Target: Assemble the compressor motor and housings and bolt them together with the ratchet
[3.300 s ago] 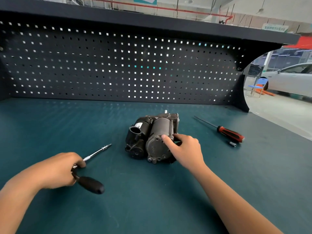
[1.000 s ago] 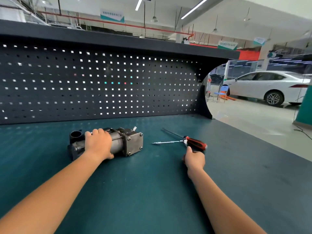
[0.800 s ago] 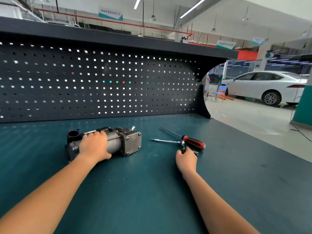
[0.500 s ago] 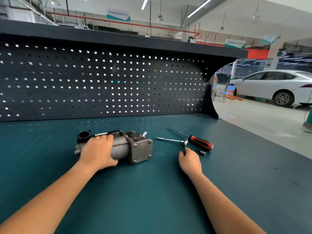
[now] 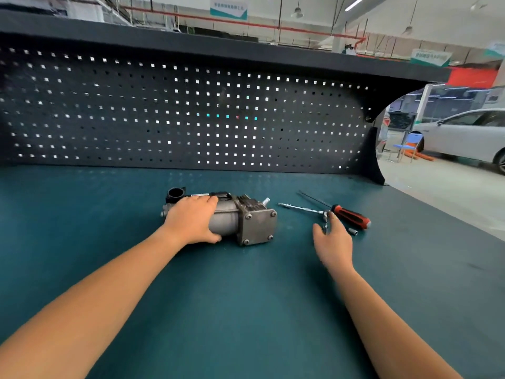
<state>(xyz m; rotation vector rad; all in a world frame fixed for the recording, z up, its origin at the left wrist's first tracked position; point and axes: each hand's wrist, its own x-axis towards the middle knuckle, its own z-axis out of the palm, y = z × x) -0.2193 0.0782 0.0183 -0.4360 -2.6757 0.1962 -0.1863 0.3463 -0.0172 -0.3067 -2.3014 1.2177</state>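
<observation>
The light is bright and even, falling from above: a strip light (image 5: 355, 2) and hanging lamps (image 5: 297, 12) glow in the ceiling. The pegboard (image 5: 164, 113) reads dark, and backlight punches through its holes as white squares. On the mat (image 5: 246, 310) the 2 forearms (image 5: 109, 296) cast only faint, soft shadows. A darker shadow lies under the compressor (image 5: 257, 222), whose metal end shows a dull sheen without hard glare. The car (image 5: 464, 135) at far right looks pale and slightly washed out. The whole frame is a little soft. Motion blur smears the right hand (image 5: 332, 242), while the left hand (image 5: 191, 220) is sharper. Wide-angle distortion bows the shelf (image 5: 191, 42) and stretches the forearms toward the lower corners.
</observation>
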